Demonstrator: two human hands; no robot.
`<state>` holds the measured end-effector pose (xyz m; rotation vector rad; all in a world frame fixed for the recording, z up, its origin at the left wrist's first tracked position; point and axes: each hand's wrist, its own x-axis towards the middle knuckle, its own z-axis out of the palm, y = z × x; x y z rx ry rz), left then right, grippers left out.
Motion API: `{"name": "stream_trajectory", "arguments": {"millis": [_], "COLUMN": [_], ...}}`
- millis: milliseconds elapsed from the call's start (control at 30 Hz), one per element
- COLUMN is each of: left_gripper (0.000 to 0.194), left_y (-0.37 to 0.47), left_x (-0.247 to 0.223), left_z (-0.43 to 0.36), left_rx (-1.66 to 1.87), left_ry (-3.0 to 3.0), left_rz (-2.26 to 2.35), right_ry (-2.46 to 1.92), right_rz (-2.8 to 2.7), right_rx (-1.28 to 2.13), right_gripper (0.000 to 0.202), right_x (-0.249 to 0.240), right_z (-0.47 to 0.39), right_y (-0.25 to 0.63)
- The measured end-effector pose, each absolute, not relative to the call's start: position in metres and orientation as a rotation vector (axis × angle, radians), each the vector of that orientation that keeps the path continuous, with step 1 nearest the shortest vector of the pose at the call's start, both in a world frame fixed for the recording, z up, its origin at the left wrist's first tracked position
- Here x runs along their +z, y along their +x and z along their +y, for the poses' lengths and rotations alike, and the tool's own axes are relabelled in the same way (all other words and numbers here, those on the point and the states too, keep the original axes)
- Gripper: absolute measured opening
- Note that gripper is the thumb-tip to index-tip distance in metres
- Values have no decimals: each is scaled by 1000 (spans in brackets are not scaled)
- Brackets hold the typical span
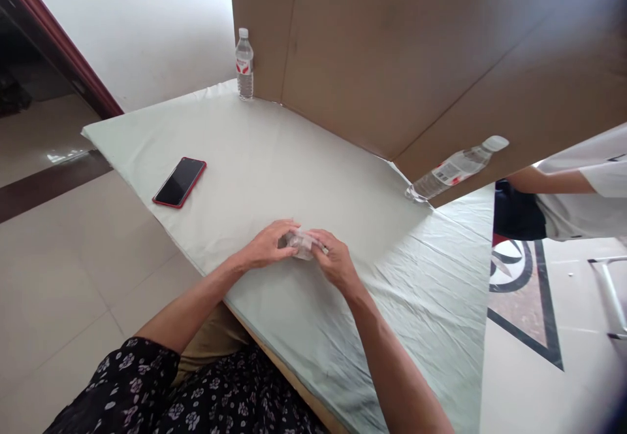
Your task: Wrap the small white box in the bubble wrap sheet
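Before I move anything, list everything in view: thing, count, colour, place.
Plastic item: 1, clear, centre, exact kind unclear
Tablecloth: 1, pale green, over the table
Phone: 1, black with red edge, tablecloth's left side
Cardboard: 1, brown, standing at the back
Bottles: 2, clear, white caps, cardboard's left and right ends
Wall: 1, white, upper left
Door frame: 1, dark red, upper left
Floor: 1, pale, both sides; patterned inlay, right
Other person: 1, white top, right
Metal frame: 1, white, far right
Floral shirt: 1, black, bottom
Left hand, right hand: 2, bare, holding the plastic item
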<state>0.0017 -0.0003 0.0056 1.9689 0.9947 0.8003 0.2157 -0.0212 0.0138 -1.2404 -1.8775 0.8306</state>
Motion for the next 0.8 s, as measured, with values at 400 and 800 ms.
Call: {"name": "stream_trajectory", "arguments": {"millis": [400, 800], "left_gripper": [53, 81], "left_y": [31, 22], "left_x": [10, 13], "left_z": [20, 20], "left_rx": [836, 810], "left_ry": [1287, 1134], "left_rz": [885, 954], "right_ry": [-1366, -1390], "right_rz": [-1285, -1479], "right_rx": [1311, 1097], "right_gripper": [32, 58], "right_x": [2, 1], "right_z": [27, 6], "right_y": [205, 214]}}
